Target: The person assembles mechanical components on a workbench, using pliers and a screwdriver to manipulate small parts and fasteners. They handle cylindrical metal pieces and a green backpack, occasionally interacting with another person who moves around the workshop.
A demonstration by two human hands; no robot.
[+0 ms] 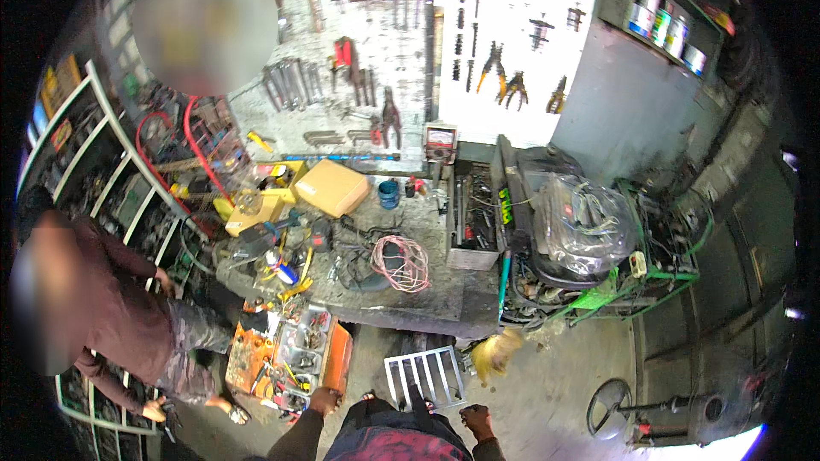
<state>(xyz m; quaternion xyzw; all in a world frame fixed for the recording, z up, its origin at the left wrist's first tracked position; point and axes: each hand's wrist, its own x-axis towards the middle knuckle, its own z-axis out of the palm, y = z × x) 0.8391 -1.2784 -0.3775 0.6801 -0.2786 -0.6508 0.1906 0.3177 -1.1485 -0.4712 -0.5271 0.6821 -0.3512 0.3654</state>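
At the bottom centre, my left hand (325, 399) is by the near right corner of an orange toolbox (339, 358). Its fingers are too small and dark to make out, and I cannot tell if they touch the box. Metal trays (305, 335) inside the box hold small parts and hand tools. My right hand (476, 419) hangs at my right side with its fingers curled in, and nothing shows in it. Between my hands and the bench, a white slatted metal frame (424, 378) lies low in front of me.
A cluttered workbench (367, 297) bears a cardboard box (333, 188), coiled pink cable (400, 265) and power tools. Hand tools hang on the wall panel. To the left, a person (128, 307) stands beside metal racks. A green cart (632, 290) and a steering wheel (608, 408) are on the right.
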